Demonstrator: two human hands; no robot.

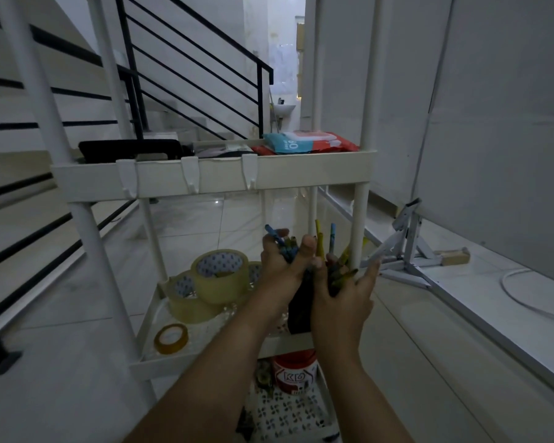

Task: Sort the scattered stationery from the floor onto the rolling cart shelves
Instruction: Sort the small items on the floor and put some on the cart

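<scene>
My two hands, left (280, 260) and right (343, 282), meet at frame centre, both clenched round a bundle of pens (320, 244), tips up, over a dark holder (299, 310) on the cart's (211, 179) middle shelf, probably so none spill. Tape rolls (219, 274) crowd the left; a post (360, 225) hems the right.
</scene>
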